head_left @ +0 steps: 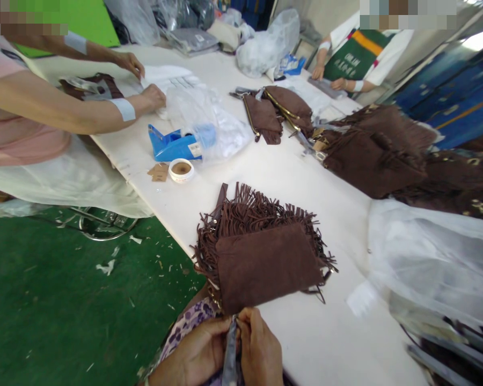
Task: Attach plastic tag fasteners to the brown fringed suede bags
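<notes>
At the bottom centre, my left hand [203, 346] and my right hand [260, 346] meet with fingers pinched. Between them hangs a narrow grey wrapped strip [230, 356], its upper end gripped by both hands just below the near edge of a brown bag. That brown suede bag [268, 262] lies flat on the white table with its long fringe [257, 209] spread out at the far side and both ends. Whether the strip joins the bag is hidden by my fingers.
A blue tape dispenser [173, 146], a white tape roll [181, 170] and brown tags [158, 172] sit beyond the bag. Brown bags [378, 150] are piled at the right, near plastic sheeting [438, 252]. Two people work across the white table [306, 198].
</notes>
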### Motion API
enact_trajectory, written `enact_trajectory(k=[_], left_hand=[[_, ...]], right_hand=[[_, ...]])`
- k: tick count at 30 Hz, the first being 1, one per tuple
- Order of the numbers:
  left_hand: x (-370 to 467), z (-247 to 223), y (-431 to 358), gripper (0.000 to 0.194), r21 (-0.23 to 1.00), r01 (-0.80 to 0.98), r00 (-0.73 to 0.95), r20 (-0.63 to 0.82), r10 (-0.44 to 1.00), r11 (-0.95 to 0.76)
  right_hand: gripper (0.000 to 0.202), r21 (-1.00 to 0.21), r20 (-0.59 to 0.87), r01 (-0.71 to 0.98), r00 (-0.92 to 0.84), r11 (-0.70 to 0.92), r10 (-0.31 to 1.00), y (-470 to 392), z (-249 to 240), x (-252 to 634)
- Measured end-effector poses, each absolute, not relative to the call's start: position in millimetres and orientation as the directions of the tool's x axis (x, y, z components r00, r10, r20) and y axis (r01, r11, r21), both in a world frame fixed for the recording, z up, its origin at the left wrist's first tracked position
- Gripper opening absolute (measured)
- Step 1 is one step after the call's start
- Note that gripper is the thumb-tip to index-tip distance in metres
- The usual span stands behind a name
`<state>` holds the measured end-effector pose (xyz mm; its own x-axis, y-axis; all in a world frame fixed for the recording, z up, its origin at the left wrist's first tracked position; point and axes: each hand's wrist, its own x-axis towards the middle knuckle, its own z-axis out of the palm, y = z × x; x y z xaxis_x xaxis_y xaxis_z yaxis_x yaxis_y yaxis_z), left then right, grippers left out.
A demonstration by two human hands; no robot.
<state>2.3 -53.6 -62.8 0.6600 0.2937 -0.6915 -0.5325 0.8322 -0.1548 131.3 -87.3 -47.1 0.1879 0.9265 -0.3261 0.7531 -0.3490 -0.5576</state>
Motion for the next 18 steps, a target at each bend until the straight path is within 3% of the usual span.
enact_trajectory(k=[5, 12, 18], left_hand=[[6, -59, -56, 0.015, -0.084, -0.579, 0.590, -0.730, 0.345, 0.811], [11, -44, -57, 0.011, 0.308, -0.534, 0.255, -0.829, 0.497, 0.787], [11, -29, -54, 0.012, 0.383, -0.415, 0.245, -0.826, 0.507, 0.825]], right_hand=[[0.019, -0.556, -0.306, 0.746, 0.225, -0.366, 0.925, -90, -54, 129], [0.017, -0.576, -0.316, 0.737, 0.200, -0.355, 0.928, -89, -47, 129], [0.017, -0.587, -0.369, 0.713, 0.185, -0.382, 0.911, -86, -37, 129]])
